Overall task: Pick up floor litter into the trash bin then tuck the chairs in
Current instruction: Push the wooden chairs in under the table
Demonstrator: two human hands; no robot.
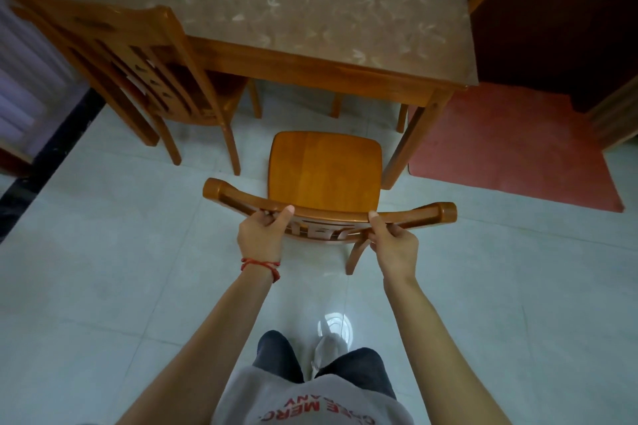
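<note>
Gripping the curved top rail of the near chair [324,179], both hands are clenched on it: the left hand [263,238] curls its fingers under the rail with the thumb pressed on top, left of centre, and the right hand [392,245] does the same right of centre. A red string bracelet [263,266] circles the left wrist. This chair stands on the pale tiled floor [103,269], its seat facing the table [310,10] but fully outside it, just beside the table's near right leg. 1 second chair [138,72] to the left is pushed partway under the same edge. A patterned cover lies over the tabletop. A red mat [511,148] sits on the floor to the right, near the table leg.
</note>
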